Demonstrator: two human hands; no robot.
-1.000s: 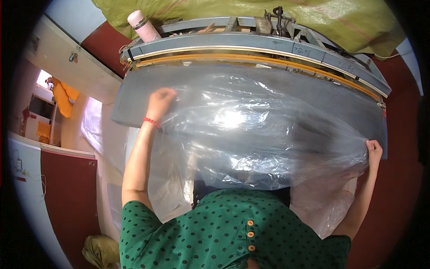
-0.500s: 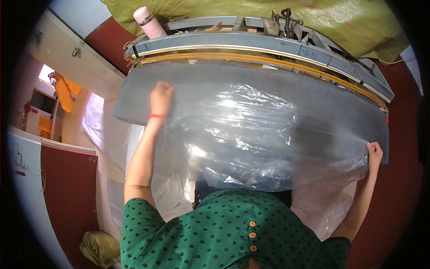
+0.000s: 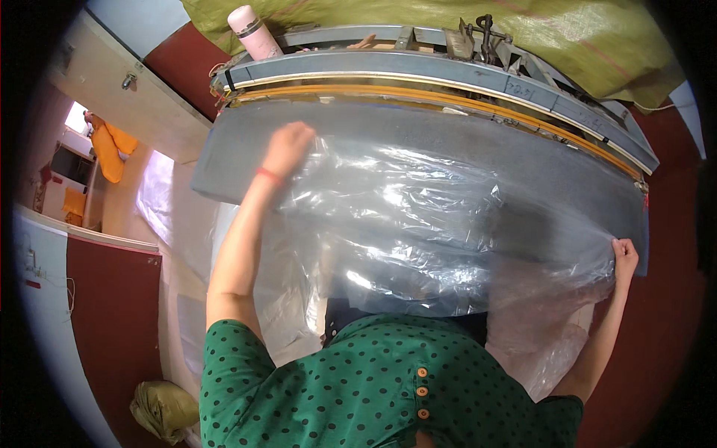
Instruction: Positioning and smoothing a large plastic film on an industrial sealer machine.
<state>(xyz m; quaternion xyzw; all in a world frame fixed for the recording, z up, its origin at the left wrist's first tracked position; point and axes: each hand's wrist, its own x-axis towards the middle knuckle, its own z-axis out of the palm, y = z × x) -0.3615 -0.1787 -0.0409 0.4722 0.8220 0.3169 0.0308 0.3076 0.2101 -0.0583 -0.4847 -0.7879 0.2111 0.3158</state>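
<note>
Right, so the film (image 3: 403, 198) is spread over the grey counter (image 3: 235, 142), crinkled and shining, its near part hanging over the front edge by the green shirt (image 3: 351, 373). Over on the right, the right hand (image 3: 626, 257) has its fingers pinched shut on the film's edge, close to the counter's right end, and creases fan out from that grip. The left hand (image 3: 290, 148) is up at the film's far left part, a red band (image 3: 269, 177) at its wrist — fingers curled in, but blurred, and whether they have hold of the film I cannot tell.

Now the surroundings: a metal frame (image 3: 418, 71) runs the whole length of the far side, orange strips (image 3: 358, 90) along its near edge, closing off the counter at the back. Behind it, a pink flask (image 3: 258, 36) at the left and a dark clamp (image 3: 485, 41) right of centre, with green sacking (image 3: 590, 48) beyond. Out left, a pale door (image 3: 134, 89) comes near the counter's corner — and low down, well apart from everything, sits an olive bag (image 3: 166, 411).
</note>
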